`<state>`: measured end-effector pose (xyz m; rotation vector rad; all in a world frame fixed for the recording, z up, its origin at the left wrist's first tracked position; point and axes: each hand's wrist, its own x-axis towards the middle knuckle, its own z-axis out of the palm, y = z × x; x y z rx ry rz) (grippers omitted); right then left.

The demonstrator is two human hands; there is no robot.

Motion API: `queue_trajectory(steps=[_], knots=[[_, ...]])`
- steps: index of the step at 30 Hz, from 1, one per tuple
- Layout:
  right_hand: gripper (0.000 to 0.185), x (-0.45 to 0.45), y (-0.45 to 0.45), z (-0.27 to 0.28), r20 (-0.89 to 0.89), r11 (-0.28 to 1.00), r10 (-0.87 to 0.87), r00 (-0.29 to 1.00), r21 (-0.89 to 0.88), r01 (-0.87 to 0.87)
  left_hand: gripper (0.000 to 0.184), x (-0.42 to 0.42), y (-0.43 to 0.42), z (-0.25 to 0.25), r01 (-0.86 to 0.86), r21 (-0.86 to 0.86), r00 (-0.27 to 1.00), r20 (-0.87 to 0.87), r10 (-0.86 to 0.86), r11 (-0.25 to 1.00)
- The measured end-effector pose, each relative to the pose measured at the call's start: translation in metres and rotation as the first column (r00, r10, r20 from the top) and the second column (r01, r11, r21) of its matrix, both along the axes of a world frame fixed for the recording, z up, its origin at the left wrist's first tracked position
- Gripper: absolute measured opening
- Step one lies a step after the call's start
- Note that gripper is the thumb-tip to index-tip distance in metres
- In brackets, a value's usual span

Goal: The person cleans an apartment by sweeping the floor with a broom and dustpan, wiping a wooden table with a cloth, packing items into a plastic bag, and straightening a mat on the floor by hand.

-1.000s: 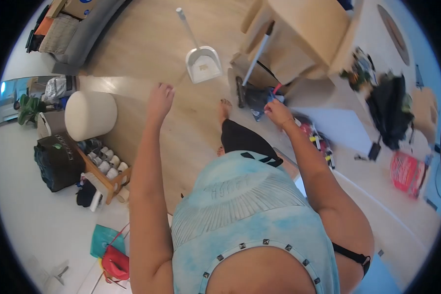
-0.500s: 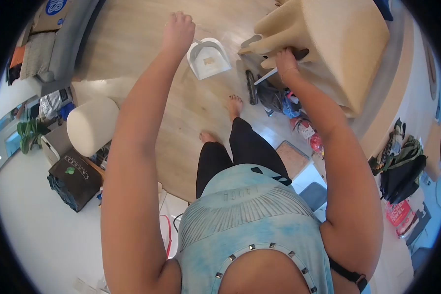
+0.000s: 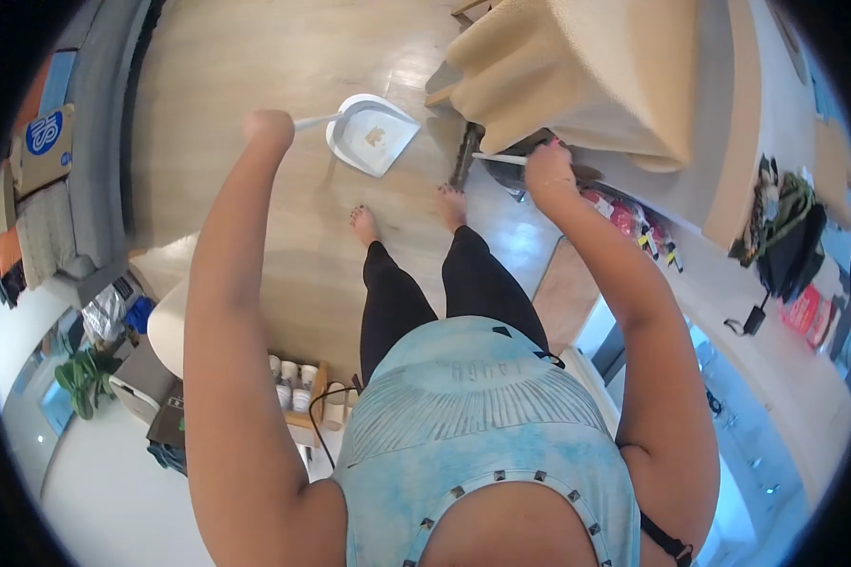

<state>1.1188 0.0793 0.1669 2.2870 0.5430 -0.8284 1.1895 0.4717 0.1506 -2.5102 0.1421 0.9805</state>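
My left hand (image 3: 269,129) is closed around the pale handle of a white-and-grey dustpan (image 3: 350,111), which lies at the floor with its wide mouth toward the right. A small patch of brownish debris (image 3: 374,138) sits inside the pan. In my right hand (image 3: 549,168) is the white handle of a broom. Its dark bristle head (image 3: 464,154) rests at the floor beside my right foot, apart from the dustpan. The tan cloth (image 3: 577,85) over a table hangs just beyond my right hand.
On the left stand a grey sofa (image 3: 97,208) and a rounded cream seat (image 3: 166,331). Bagged items (image 3: 624,215) lie under the table side at right. Behind my left side is a wooden holder with several white cups (image 3: 298,373). Dark bags (image 3: 790,231) hang at far right.
My left hand and the dustpan have moved left and nearer to me. My right hand has come out from the cloth with the broom, whose head is now closer to my foot. The view has shifted.
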Motion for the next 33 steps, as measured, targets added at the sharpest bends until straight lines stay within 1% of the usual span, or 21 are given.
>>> queue_trajectory(steps=[2, 4, 6, 8, 9, 10, 12, 13, 14, 15, 16, 17, 19, 20, 22, 23, 25, 28, 30, 32, 33], knots=[[0.023, -0.02, -0.013, 0.024, -0.084, 0.947, -0.27, 0.959, 0.158, 0.281, 0.02, -0.016, 0.034, 0.006, -0.11, -0.069, 0.994, -0.023, 0.109, 0.992], [0.025, -0.043, -0.02, 0.047, -0.131, 0.915, -0.339, 0.932, 0.184, 0.359, 0.022, -0.038, 0.063, 0.019, -0.099, -0.087, 0.994, -0.065, 0.093, 0.991], [0.033, -0.06, -0.015, 0.079, -0.214, 0.815, -0.527, 0.822, 0.147, 0.561, 0.025, -0.056, 0.089, 0.027, -0.206, -0.121, 0.969, -0.161, 0.185, 0.971], [0.034, -0.082, -0.02, 0.081, -0.248, 0.773, -0.554, 0.795, 0.2, 0.602, 0.023, -0.064, 0.099, 0.055, -0.394, -0.01, 0.853, -0.378, 0.361, 0.919], [0.036, -0.09, -0.02, 0.078, -0.283, 0.733, -0.571, 0.771, 0.247, 0.634, 0.024, -0.074, 0.121, 0.044, -0.391, -0.018, 0.848, -0.396, 0.353, 0.92], [0.036, -0.096, -0.016, 0.071, -0.281, 0.731, -0.573, 0.77, 0.248, 0.635, 0.025, -0.085, 0.144, 0.032, -0.391, -0.026, 0.842, -0.415, 0.346, 0.92], [0.036, -0.104, -0.007, 0.058, -0.264, 0.6, -0.623, 0.736, 0.443, 0.666, 0.026, -0.104, 0.162, 0.042, -0.382, -0.102, 0.836, -0.461, 0.296, 0.919], [0.036, -0.097, 0.008, 0.059, -0.261, 0.6, -0.62, 0.74, 0.45, 0.662, 0.028, -0.113, 0.169, 0.047, -0.377, -0.177, 0.829, -0.502, 0.246, 0.909], [0.037, -0.085, 0.029, 0.053, -0.249, 0.578, -0.639, 0.728, 0.469, 0.668, 0.028, -0.121, 0.17, 0.048, -0.379, -0.174, 0.83, -0.499, 0.25, 0.909], [0.039, -0.072, 0.05, 0.046, -0.238, 0.555, -0.657, 0.715, 0.489, 0.673, 0.027, -0.128, 0.168, 0.043, -0.531, -0.131, 0.762, -0.507, 0.403, 0.837], [0.039, -0.06, 0.062, 0.022, -0.187, 0.599, -0.643, 0.742, 0.482, 0.64, 0.027, -0.133, 0.164, 0.04, -0.666, -0.086, 0.669, -0.507, 0.544, 0.741], [0.04, -0.048, 0.074, -0.006, -0.138, 0.64, -0.627, 0.767, 0.47, 0.608, 0.027, -0.133, 0.159, 0.043, -0.666, -0.079, 0.669, -0.503, 0.547, 0.742], [0.037, -0.022, 0.102, -0.044, -0.144, 0.614, -0.632, 0.762, 0.507, 0.605, 0.024, -0.132, 0.143, 0.049, -0.734, -0.038, 0.57, -0.577, 0.585, 0.678], [0.037, -0.004, 0.11, -0.065, -0.144, 0.608, -0.632, 0.761, 0.516, 0.603, 0.024, -0.129, 0.137, 0.046, -0.732, -0.036, 0.575, -0.568, 0.588, 0.68], [0.036, 0.011, 0.125, -0.095, -0.199, 0.572, -0.68, 0.706, 0.458, 0.68, 0.022, -0.136, 0.133, 0.034, -0.827, -0.057, 0.484, -0.576, 0.659, 0.559], [0.036, 0.011, 0.132, -0.103, -0.208, 0.568, -0.681, 0.702, 0.455, 0.685, 0.022, -0.14, 0.132, 0.024, -0.826, -0.048, 0.482, -0.577, 0.66, 0.561], [0.03, 0.005, 0.147, -0.107, -0.278, 0.413, -0.757, 0.592, 0.497, 0.763, 0.022, -0.145, 0.127, 0.007, -0.891, -0.068, 0.406, -0.561, 0.721, 0.449], [0.028, -0.04, 0.172, -0.12, -0.268, 0.423, -0.746, 0.609, 0.516, 0.745, 0.022, -0.135, 0.11, 0.013, -0.863, -0.003, 0.407, -0.597, 0.692, 0.505], [0.032, -0.11, 0.164, -0.226, -0.143, 0.415, -0.841, 0.522, 0.449, 0.792, 0.019, -0.143, 0.108, 0.005, -0.87, -0.026, 0.408, -0.598, 0.69, 0.492], [0.031, -0.147, 0.155, -0.213, 0.086, 0.629, -0.618, 0.782, 0.651, 0.426, 0.017, -0.141, 0.107, 0.006, -0.871, -0.063, 0.426, -0.589, 0.687, 0.487], [0.031, -0.157, 0.155, -0.182, 0.093, 0.63, -0.62, 0.779, 0.65, 0.424, 0.019, -0.139, 0.102, 0.011, -0.858, -0.04, 0.425, -0.617, 0.662, 0.513]])
